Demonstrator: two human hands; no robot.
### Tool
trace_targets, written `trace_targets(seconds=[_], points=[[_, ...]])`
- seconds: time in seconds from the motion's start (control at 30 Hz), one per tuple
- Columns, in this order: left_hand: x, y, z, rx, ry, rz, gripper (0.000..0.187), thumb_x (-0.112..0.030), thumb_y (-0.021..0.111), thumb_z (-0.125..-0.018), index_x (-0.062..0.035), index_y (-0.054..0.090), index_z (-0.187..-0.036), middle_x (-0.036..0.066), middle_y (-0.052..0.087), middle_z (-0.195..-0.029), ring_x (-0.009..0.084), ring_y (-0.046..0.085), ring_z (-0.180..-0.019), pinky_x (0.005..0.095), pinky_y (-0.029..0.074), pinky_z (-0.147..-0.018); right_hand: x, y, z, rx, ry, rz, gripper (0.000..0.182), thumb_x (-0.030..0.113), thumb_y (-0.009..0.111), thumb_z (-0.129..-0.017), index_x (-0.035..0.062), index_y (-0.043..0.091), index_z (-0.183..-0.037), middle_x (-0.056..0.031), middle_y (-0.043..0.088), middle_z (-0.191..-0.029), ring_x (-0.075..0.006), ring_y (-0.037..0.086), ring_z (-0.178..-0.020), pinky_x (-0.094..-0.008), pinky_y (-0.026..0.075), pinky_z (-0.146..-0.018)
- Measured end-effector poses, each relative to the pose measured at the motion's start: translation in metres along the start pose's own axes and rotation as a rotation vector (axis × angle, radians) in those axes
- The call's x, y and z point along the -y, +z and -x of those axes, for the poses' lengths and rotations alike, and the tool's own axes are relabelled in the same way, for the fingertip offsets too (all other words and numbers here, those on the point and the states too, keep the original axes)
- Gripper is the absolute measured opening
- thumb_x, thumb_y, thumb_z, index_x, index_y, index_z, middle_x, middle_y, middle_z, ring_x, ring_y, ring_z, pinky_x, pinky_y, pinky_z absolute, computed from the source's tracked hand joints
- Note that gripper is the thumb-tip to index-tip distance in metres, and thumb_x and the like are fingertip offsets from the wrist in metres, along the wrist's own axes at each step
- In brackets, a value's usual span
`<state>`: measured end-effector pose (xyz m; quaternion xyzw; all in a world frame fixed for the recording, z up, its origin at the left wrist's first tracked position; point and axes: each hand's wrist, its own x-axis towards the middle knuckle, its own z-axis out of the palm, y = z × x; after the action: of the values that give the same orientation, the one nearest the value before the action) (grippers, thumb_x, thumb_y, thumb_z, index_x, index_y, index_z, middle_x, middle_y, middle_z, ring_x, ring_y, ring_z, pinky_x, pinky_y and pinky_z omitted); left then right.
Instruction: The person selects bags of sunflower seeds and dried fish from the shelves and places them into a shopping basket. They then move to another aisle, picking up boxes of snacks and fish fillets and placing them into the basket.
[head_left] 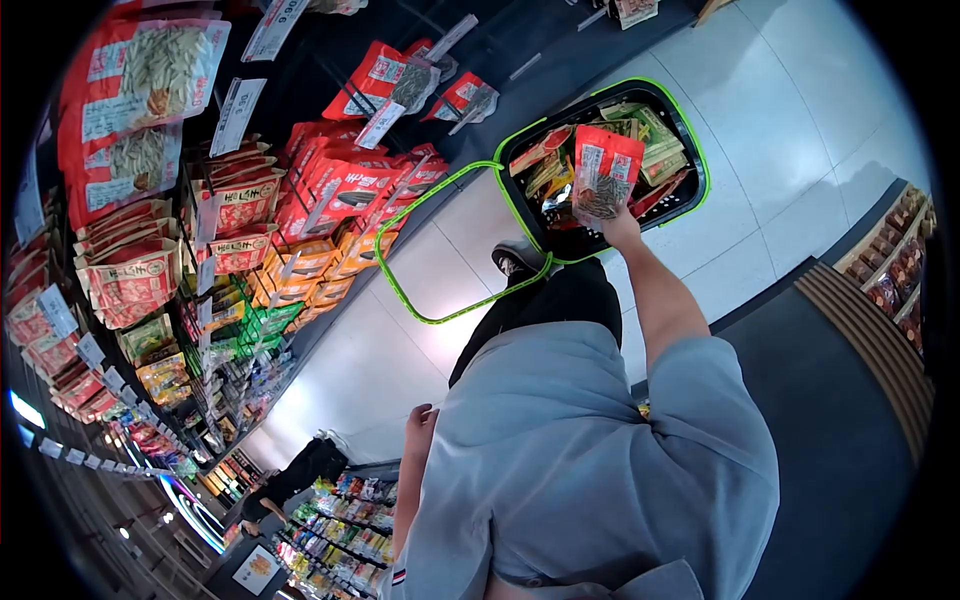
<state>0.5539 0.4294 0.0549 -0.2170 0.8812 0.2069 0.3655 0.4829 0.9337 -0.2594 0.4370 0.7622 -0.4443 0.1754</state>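
My right hand (622, 228) is closed on the lower edge of a red packet of seeds (608, 165) with a clear window showing dark, narrow seeds. The packet is over a black shopping basket (697, 205) with a bright green rim. Inside the basket lie several other packets, among them a green one (655, 135). The basket's green handle (385, 270) is swung out to the left. My left hand (421, 425) hangs low beside my grey shirt, near no goods; its fingers are mostly hidden.
Racks on the left hold red seed packets (335, 185), paper-coloured bags (130, 275), orange packets (295, 265) and price tags (240, 115). Another person (300, 475) in dark clothes is by a farther shelf. A slatted display (870, 350) stands at the right.
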Motion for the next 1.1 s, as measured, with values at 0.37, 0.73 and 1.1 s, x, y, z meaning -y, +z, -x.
trace_targets(seconds=[0.37,0.73,1.1], points=[[-0.038,-0.01,0.0,-0.029,0.062,-0.008,0.04,-0.024,0.065,-0.086,0.0007,0.057,-0.116,0.016,0.068,-0.098,0.0211,0.065,-0.089,0.0317,0.051,-0.077,-0.036,-0.008,-0.036,-0.118,0.126,-0.071,0.074,0.033,0.078,-0.063,-0.0026,0.05,-0.121,-0.0221,0.062,-0.113,-0.0353,0.06,-0.105,-0.0396,0.048,-0.089],[-0.005,-0.015,0.029,0.018,-0.142,-0.052,0.041,-0.023,0.065,-0.087,0.0035,0.055,-0.116,0.018,0.067,-0.099,0.0219,0.065,-0.09,0.032,0.051,-0.079,-0.018,0.008,-0.099,-0.142,0.103,-0.542,0.046,0.011,0.078,-0.07,-0.0011,0.058,-0.11,-0.0116,0.067,-0.103,-0.0211,0.065,-0.09,-0.0333,0.05,-0.079],[-0.015,-0.003,0.023,0.027,-0.106,0.088,0.038,-0.02,0.063,-0.088,0.0026,0.054,-0.118,0.017,0.066,-0.101,0.0207,0.065,-0.089,0.0316,0.051,-0.079,-0.029,0.042,-0.062,0.031,0.014,-0.393,0.03,0.014,0.074,-0.076,-0.0005,0.067,-0.101,-0.0081,0.069,-0.094,-0.0174,0.065,-0.085,-0.0312,0.049,-0.076]])
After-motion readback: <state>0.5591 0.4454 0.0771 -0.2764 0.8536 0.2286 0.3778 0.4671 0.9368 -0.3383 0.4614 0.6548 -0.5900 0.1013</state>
